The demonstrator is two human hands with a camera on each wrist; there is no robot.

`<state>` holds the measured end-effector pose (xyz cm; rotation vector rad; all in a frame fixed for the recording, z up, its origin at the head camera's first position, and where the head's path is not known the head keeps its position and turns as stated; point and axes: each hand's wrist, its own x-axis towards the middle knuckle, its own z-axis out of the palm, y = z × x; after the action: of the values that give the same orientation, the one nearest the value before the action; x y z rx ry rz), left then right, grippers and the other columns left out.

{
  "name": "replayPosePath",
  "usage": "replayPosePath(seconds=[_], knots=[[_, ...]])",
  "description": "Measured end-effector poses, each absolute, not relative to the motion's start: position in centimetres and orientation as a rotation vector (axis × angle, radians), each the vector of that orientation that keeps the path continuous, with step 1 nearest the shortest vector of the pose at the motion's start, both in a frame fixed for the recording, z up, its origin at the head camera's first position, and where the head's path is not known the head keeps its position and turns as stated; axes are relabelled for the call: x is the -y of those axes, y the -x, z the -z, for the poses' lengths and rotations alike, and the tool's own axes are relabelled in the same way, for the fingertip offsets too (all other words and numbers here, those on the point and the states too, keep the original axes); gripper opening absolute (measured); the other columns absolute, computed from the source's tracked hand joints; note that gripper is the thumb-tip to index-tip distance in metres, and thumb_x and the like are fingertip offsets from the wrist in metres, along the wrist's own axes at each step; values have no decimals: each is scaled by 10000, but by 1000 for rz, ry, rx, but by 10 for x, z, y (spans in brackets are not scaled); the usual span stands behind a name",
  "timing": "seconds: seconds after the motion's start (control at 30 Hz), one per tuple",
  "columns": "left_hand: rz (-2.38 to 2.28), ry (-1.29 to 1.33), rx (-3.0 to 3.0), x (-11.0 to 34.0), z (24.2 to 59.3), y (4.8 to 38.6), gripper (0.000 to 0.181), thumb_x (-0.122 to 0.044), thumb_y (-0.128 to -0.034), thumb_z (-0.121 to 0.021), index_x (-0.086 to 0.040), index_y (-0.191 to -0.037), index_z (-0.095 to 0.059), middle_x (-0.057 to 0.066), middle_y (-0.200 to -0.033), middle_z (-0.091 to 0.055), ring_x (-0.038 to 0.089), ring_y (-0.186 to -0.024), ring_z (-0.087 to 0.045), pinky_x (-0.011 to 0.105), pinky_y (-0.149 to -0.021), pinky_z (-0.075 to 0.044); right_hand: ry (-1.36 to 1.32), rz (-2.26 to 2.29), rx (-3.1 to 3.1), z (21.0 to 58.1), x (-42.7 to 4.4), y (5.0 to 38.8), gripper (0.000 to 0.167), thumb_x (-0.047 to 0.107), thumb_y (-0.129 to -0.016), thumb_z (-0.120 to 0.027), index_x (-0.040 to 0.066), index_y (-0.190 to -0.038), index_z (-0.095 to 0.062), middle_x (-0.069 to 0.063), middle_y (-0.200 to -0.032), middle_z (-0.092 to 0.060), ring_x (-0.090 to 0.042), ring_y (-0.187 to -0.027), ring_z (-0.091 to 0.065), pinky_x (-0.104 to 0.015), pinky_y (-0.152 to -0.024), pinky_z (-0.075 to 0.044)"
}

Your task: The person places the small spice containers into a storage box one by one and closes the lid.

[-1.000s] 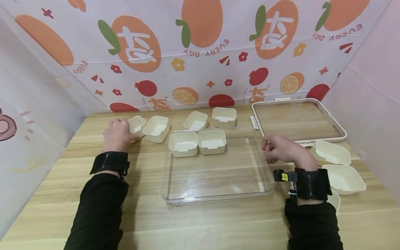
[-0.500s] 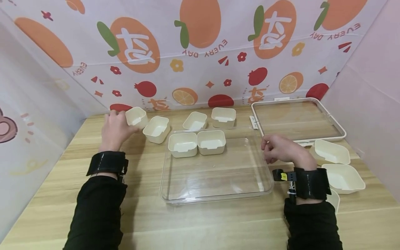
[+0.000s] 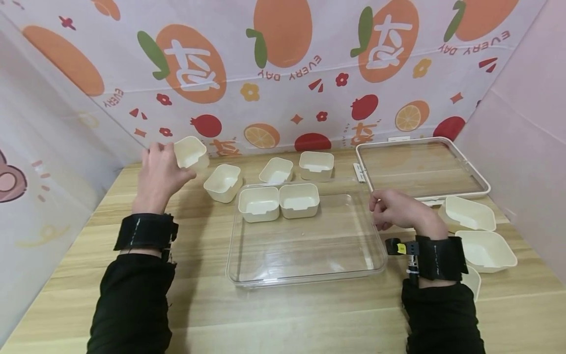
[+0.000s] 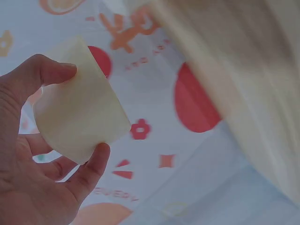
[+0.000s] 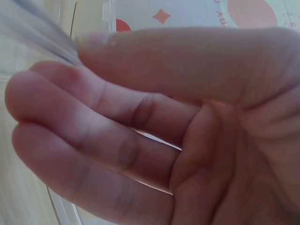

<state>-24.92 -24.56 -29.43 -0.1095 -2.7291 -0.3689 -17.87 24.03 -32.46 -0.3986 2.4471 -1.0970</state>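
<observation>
My left hand [image 3: 160, 174] grips a small cream plastic box [image 3: 191, 153] and holds it raised above the table's far left. In the left wrist view, the thumb lies on one side of this box [image 4: 79, 108] and the fingers curl round the other. My right hand [image 3: 404, 212] pinches the right rim of a large clear plastic bin [image 3: 305, 250] with thumb and forefinger; the bin's edge [image 5: 49, 35] shows between them in the right wrist view. Two cream boxes [image 3: 259, 206] stand side by side in the bin's back left part.
Behind the bin are two more cream boxes [image 3: 277, 172], and another cream box [image 3: 223, 184] lies to its left. A clear lid with a white frame [image 3: 423, 197] lies at the back right. Several cream boxes [image 3: 485, 251] sit by my right wrist. A printed curtain [image 3: 283, 108] closes off the back.
My left hand has lifted its cream box up off the table, slightly leftward and away from the neighbouring box. The right hand has stayed at the bin's rim.
</observation>
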Motion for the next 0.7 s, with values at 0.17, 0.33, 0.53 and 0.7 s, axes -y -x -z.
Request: replayPosePath(seconds=[0.17, 0.33, 0.53, 0.7], knots=[[325, 179, 2672, 229, 279, 245, 630, -138, -753, -774, 219, -1188, -492, 426, -1199, -448, 599, -1121, -380, 666, -866, -423, 412, 1111, -2445, 325, -241, 179, 137, -111, -856, -528, -83, -989, -509, -63, -739, -608, -206, -694, -618, -369, -670, -558], [296, 240, 2622, 211, 270, 239, 624, -108, -735, -777, 205, -1206, -516, 400, -1191, -470, 566, -1094, -404, 652, -820, -458, 421, 1122, -2442, 326, -241, 179, 130, -107, -861, -535, -81, -986, -510, -62, -743, -608, -204, -692, -619, -372, -670, -560], [331, 287, 2610, 192, 261, 232, 630, -91, -737, -768, 168, -1252, -513, 366, -1226, -466, 512, -1119, -399, 701, -720, -495, 425, 1117, -2441, 325, -241, 178, 129, -101, -860, -541, -77, -984, -511, -62, -746, -612, -206, -692, -620, -379, -667, -559], [344, 367, 2581, 174, 253, 228, 662, -65, -739, -752, 150, -1316, -509, 351, -1228, -467, 499, -1143, -406, 681, -719, -516, 399, 1103, -2445, 325, -240, 180, 130, -94, -877, -549, -80, -1001, -515, -65, -747, -612, -207, -701, -626, -376, -683, -564]])
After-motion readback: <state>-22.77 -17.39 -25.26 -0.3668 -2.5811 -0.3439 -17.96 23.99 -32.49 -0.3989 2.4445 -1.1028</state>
